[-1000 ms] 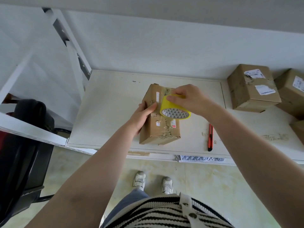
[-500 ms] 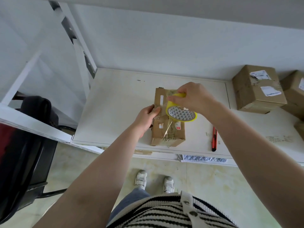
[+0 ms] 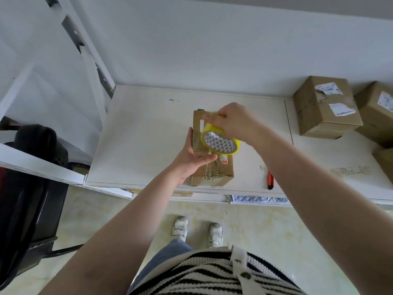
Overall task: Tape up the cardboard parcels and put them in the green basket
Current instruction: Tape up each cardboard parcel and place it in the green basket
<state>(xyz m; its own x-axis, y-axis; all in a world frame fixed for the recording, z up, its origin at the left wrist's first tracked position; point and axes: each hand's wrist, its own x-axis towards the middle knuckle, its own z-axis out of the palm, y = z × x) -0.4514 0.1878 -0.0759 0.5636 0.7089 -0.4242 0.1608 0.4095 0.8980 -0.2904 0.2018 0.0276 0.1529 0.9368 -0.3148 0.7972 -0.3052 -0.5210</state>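
Note:
A small cardboard parcel (image 3: 214,171) lies on the white table (image 3: 148,135) near its front edge. My right hand (image 3: 236,122) grips a yellow tape roll (image 3: 220,142) just above the parcel's top. A strip of tape runs from the roll down to the parcel. My left hand (image 3: 192,155) holds the parcel's left side, its thumb pressing across the top by the tape's end. No green basket is in view.
Three more cardboard parcels (image 3: 325,107) stand at the table's right end. A red utility knife (image 3: 270,180) lies right of the parcel by the front edge. A black chair (image 3: 27,188) stands at the left, beside a white shelf frame (image 3: 91,60).
My right hand has drawn the tape roll toward the parcel's far end. My left hand has slid along the parcel's left side, with its thumb now across the top.

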